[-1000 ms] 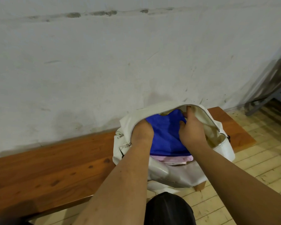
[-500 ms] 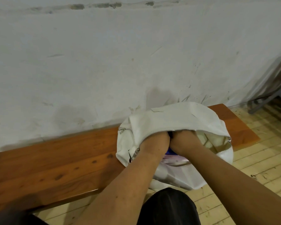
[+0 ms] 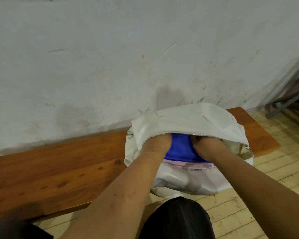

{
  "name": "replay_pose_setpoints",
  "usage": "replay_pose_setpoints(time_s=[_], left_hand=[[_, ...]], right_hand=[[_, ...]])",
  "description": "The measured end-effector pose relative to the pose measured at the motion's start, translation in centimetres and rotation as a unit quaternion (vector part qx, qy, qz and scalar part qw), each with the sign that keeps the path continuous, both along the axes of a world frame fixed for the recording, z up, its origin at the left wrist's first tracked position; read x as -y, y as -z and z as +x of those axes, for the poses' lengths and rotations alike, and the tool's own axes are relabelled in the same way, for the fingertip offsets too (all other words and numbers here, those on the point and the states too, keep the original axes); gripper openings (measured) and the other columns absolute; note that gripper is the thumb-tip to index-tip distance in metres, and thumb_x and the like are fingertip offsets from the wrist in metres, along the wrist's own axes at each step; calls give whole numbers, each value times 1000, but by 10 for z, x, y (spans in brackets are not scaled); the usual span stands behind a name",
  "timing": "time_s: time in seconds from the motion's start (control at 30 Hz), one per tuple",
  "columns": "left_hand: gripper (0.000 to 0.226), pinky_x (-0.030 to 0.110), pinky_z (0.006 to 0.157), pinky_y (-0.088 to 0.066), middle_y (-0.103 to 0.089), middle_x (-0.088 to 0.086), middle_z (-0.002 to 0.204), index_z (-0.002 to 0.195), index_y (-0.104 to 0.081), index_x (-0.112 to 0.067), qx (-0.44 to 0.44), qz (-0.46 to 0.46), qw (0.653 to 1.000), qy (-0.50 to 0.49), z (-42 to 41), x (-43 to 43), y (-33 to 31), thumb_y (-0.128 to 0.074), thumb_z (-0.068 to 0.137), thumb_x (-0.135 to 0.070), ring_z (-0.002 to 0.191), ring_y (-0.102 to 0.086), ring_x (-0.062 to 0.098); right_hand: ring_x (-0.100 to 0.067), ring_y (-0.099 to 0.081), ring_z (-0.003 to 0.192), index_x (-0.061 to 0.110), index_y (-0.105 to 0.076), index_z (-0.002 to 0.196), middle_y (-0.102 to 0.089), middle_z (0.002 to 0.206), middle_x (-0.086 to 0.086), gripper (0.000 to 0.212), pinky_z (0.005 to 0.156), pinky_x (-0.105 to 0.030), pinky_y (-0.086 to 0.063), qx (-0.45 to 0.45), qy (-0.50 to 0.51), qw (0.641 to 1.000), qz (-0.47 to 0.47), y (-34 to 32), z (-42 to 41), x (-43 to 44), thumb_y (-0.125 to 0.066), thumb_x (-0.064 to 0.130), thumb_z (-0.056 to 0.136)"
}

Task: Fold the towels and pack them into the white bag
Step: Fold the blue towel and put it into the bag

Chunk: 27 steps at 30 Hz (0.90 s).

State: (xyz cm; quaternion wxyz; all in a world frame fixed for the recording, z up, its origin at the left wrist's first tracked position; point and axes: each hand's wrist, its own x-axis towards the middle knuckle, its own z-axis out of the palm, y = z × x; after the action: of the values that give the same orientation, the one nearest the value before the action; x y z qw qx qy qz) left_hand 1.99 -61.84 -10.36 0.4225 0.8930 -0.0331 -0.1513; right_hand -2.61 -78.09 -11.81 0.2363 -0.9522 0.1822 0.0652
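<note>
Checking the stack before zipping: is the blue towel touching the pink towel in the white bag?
Touching. The head view shows the blue towel lying directly on the pink towel inside the white bag, no gap between them.

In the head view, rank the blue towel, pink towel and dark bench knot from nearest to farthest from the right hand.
1. Blue towel: against the right hand, inside the white bag.
2. Pink towel: just beneath the blue one.
3. Dark knot: on the bench, left of the bag.
</note>
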Motion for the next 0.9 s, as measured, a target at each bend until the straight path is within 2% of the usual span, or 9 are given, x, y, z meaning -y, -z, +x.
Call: replay_pose_setpoints(time_s=[0.07,0.17,0.23,0.3,0.47,0.57,0.7,0.83,0.9], left_hand=[[30,23,110,-29,-49,-4,139,136,-50,-25,46,-16,999,22,-8,10,-7,-42,107,-25,131,-41,19],[34,24,112,-29,-52,0,142,138,-53,-23,122,-1,991,48,-21,23,-12,-44,105,-26,132,-44,20],[32,25,110,-34,-56,1,137,134,-56,-24,107,23,991,75,-29,22,-3,-45,105,-27,126,-48,21],[33,30,113,-36,-54,-5,138,136,-54,-31,61,-7,995,82,-30,11,16,-46,104,-34,129,-47,18],[37,35,117,-32,-49,-11,146,141,-49,-37,13,-11,997,74,-17,-4,34,-43,105,-41,135,-42,17],[33,33,111,-38,-55,-14,137,133,-54,-41,18,-8,997,75,-16,-1,31,-44,103,-46,126,-48,14],[24,23,91,-37,-60,-13,118,122,-60,-35,89,56,988,116,-22,-2,21,-45,104,-39,106,-51,10],[30,34,99,-45,-64,8,124,125,-61,-14,200,183,942,197,-59,-5,-2,-40,107,-24,114,-60,26],[32,38,102,-47,-61,7,129,130,-56,-14,200,177,940,213,-77,-11,0,-46,103,-26,119,-59,26]], right_hand=[[-31,-45,137,20,-50,147,-55,147,-7,46,116,-41,-34,2,3,996,-84,-2,0,-5,-40,40,106],[-27,-44,137,27,-50,143,-52,148,-3,40,115,-40,-32,-16,-26,996,-85,-12,0,-16,-40,37,105],[-27,-43,136,26,-51,140,-50,148,-5,36,116,-40,-33,-97,-21,993,-60,-5,5,-20,-41,34,106],[-26,-43,134,26,-51,138,-50,147,-4,34,115,-38,-33,-111,-13,993,-42,5,4,-21,-43,33,105],[-25,-35,145,28,-44,150,-42,158,0,46,121,-37,-25,22,-29,999,-20,18,-4,-25,-46,34,104],[-26,-41,141,26,-49,146,-50,151,-1,48,118,-36,-29,63,-9,998,22,25,-9,-20,-49,38,100],[-32,-56,128,18,-64,134,-68,131,-6,39,111,-47,-42,127,1,991,31,24,-23,-17,-56,35,99],[-31,-67,89,9,-73,93,-73,87,-8,27,84,-46,-52,227,20,973,27,8,-48,-31,-52,27,93],[-17,-60,87,11,-73,92,-69,88,1,17,82,-37,-49,305,19,952,29,5,-69,-46,-56,14,92]])
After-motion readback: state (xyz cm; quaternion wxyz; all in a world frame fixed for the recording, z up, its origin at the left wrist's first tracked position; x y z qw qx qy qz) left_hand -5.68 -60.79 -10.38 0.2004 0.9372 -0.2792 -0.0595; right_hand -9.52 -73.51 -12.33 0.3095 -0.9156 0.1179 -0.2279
